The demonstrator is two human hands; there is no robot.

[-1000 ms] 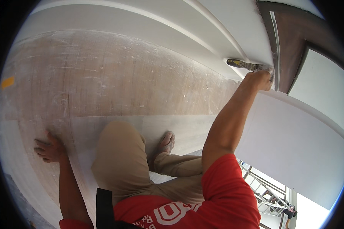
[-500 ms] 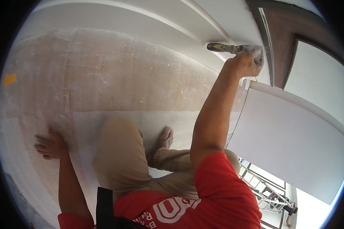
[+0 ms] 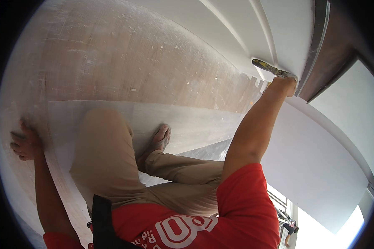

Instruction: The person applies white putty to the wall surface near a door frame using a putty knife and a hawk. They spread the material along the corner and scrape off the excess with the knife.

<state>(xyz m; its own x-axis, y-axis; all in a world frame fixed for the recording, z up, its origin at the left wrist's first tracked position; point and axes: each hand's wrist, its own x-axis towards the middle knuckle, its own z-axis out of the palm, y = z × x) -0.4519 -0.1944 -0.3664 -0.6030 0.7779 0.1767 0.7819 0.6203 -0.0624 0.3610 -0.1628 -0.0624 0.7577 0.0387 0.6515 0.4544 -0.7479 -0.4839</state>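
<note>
Big white wall panel (image 3: 320, 174) fills the right side, with a dusty, plaster-streaked board (image 3: 124, 62) stretching under the person, who sits on it in tan trousers (image 3: 108, 166), one bare foot (image 3: 160, 139) tucked in. Right arm is stretched up: the right hand (image 3: 284, 85) is clenched around a paint-spattered scraper (image 3: 270, 68), its blade hard up against the white trim by the dark frame (image 3: 332, 54). Left hand (image 3: 25, 143) lies flat, fingers spread, holding nothing, pressed to the board's edge.
</note>
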